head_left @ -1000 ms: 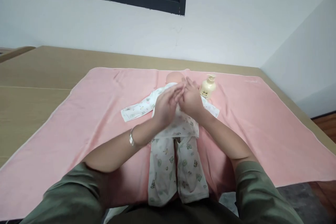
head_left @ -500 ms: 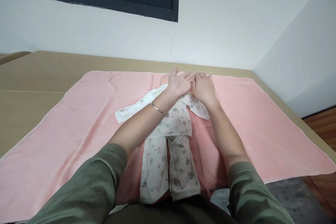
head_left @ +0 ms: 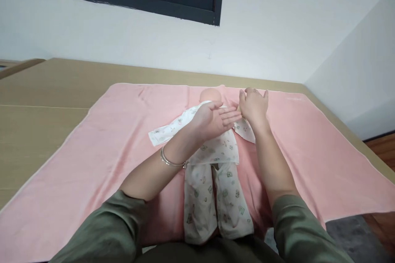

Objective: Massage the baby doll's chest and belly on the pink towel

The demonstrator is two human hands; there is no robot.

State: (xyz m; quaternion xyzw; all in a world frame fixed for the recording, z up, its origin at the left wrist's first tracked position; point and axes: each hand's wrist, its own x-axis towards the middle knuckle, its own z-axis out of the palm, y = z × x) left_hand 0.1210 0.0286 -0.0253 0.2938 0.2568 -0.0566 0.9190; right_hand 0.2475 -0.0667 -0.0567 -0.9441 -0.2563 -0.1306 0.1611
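A baby doll (head_left: 210,95) lies on a pink blanket (head_left: 123,131), its bald head toward the wall. It wears a white printed top (head_left: 220,150) and matching trousers (head_left: 200,201). Over the doll's chest, my left hand (head_left: 212,121) is held palm up with fingers stretched out, a bracelet (head_left: 173,159) on its wrist. To the right, my right hand (head_left: 254,104) hovers back side up near the top's right sleeve (head_left: 245,129), thumb and little finger spread. Its middle fingers curl out of sight, and whether it touches the sleeve I cannot tell.
The blanket covers much of a light wooden table (head_left: 37,131) and hangs over its near edge. A white wall (head_left: 262,28) with a dark window frame (head_left: 154,6) rises behind. Another wall (head_left: 367,78) stands at the right.
My right hand has moved right, away from my left hand. My left hand has come lower and nearer, uncovering the doll's head. The view has shifted slightly left.
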